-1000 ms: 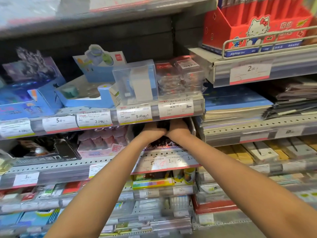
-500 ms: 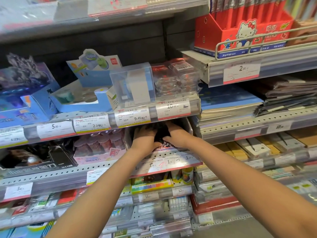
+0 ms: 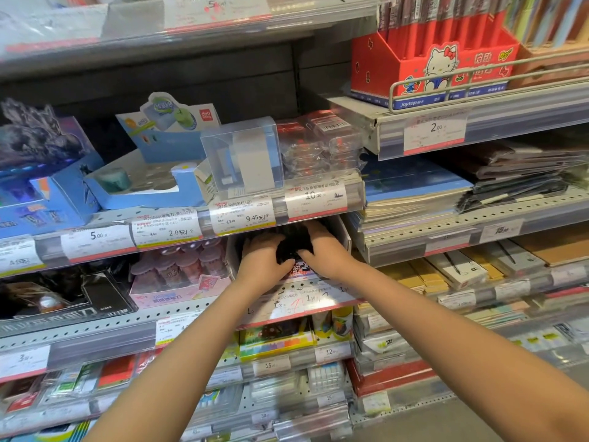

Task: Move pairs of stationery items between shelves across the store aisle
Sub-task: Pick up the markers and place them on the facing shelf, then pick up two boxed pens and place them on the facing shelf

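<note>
Both my hands reach into a white display box (image 3: pixel 345 232) on the second shelf, just under the 9.45 and 10.00 price tags. My left hand (image 3: pixel 263 264) and my right hand (image 3: pixel 323 248) are side by side, fingers curled around a small bunch of dark stationery items (image 3: pixel 291 245) between them. The items are black, and the shelf edge above hides part of them, so I cannot tell what kind they are. The box's front panel (image 3: pixel 298 271) with red print shows below my fingers.
A pink box of small sharpeners (image 3: pixel 178 275) sits left of my hands. Above are a clear plastic box (image 3: pixel 245 157) and blue display trays (image 3: pixel 140 186). Stacked notebooks (image 3: pixel 411 193) and a red cartoon-cat pencil box (image 3: pixel 433 65) fill the right-hand shelves.
My hands were closed fists deep under the shelf edge. They have come back toward me and lower, and the dark items now show between the fingers.
</note>
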A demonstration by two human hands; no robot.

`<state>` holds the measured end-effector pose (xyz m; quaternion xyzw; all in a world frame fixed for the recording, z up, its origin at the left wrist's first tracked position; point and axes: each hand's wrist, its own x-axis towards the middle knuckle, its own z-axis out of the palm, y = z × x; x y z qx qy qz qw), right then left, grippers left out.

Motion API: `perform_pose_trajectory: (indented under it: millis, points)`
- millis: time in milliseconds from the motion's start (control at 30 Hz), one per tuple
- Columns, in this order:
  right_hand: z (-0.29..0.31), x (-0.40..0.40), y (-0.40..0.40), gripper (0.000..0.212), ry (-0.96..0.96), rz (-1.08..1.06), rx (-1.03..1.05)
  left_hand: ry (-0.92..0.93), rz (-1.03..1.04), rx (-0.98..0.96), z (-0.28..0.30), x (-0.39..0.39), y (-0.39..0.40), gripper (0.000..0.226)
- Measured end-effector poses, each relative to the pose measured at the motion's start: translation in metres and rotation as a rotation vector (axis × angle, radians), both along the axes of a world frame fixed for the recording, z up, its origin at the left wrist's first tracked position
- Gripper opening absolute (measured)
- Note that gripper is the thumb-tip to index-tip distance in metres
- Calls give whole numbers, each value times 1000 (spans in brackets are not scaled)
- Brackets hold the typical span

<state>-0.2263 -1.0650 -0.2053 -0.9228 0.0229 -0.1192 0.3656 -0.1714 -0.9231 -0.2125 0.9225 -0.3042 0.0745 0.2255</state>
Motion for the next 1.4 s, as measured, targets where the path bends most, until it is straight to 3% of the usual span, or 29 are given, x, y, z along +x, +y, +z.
perform_pose_trajectory:
  millis: [167, 333, 433, 700, 1100, 1400]
  points:
    - [8, -31, 3, 48, -184, 4, 16, -6, -14, -211, 17, -27, 3, 43]
    - [9, -69, -7, 37, -275, 13, 72, 66, -69, -279, 27, -60, 2, 26]
    - [6, -91, -24, 26, -244, -21, 98, 106, -74, -280, 24, -73, -7, 14]
    - [-20, -137, -94, 6, -190, -98, 69, 205, -182, -192, 8, -104, -62, 18]
    - [-52, -195, -251, 8, 33, -29, 81, 376, -328, 54, -41, -148, -193, 18]
    - [-76, -197, -373, 11, 159, -102, -41, 415, -108, -18, -64, -148, -301, 22]
